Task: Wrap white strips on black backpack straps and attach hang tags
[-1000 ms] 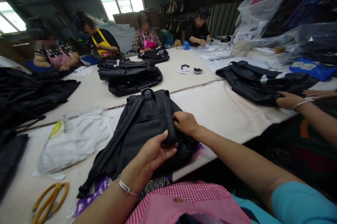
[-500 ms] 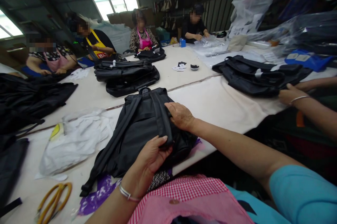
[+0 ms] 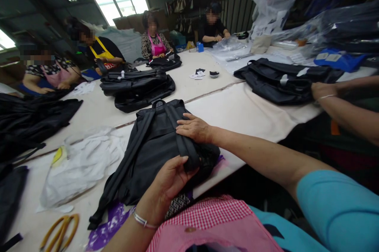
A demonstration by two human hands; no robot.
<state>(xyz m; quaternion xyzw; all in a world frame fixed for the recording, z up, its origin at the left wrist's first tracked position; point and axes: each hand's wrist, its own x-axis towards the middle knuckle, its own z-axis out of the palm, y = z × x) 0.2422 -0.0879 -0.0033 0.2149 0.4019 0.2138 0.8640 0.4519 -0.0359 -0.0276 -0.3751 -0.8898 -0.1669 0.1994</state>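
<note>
Pale cloth covers the long surface [image 3: 242,114], where other people sit at the far side. A black backpack [image 3: 148,153] lies flat, back panel up, its top handle pointing away and its bottom at the near edge. It is matte, with two padded straps running lengthwise. The left hand [image 3: 171,177] has its grip closed on the lower end of the right strap [image 3: 188,151]. The right hand [image 3: 194,127] lies flat higher on that strap, grip released. White plastic [image 3: 79,161] lies just left of the backpack, and a stack of bags [image 3: 137,88] is close beyond it. Bare cloth opens to the right, up to a co-worker's bags [image 3: 284,80]. Yellow scissors [image 3: 59,232] sit by the near left edge.
</note>
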